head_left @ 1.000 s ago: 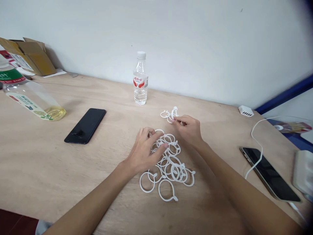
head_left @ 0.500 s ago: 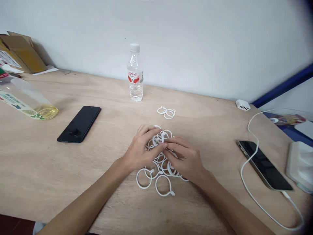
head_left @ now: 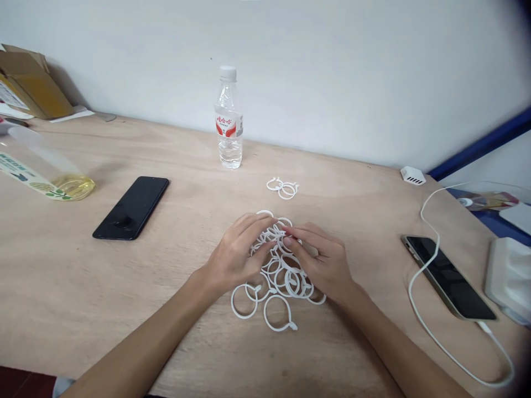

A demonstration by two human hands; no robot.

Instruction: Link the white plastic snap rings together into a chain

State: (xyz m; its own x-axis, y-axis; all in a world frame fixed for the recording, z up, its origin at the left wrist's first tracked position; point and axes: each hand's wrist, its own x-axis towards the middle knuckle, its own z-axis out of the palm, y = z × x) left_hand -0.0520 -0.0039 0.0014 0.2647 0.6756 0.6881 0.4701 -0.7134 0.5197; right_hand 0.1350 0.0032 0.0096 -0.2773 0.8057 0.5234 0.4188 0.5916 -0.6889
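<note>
A loose pile of white plastic rings (head_left: 291, 283), each with a small tab like a curtain ring, lies on the wooden table between my hands. My left hand (head_left: 238, 251) curves over the pile's left side, thumb and fingers closed on a white ring. From the right, my right hand (head_left: 326, 260) pinches at the same spot with thumb and forefinger; the fingertips partly cover the ring there. One separate ring (head_left: 277, 313) rests at the near edge of the pile. Beyond my hands, two rings (head_left: 287, 190) lie together, apart from the pile.
A water bottle (head_left: 229, 124) stands near the wall. To the left are a dark phone (head_left: 131, 209), a tilted oil bottle (head_left: 50, 171) and a cardboard box (head_left: 39, 83). On the right, a second phone (head_left: 452, 276) is plugged into a white cable (head_left: 423, 315).
My right hand has drawn slightly away to the right, opening a small gap between the fingertips of both hands. The view has shifted a little.
</note>
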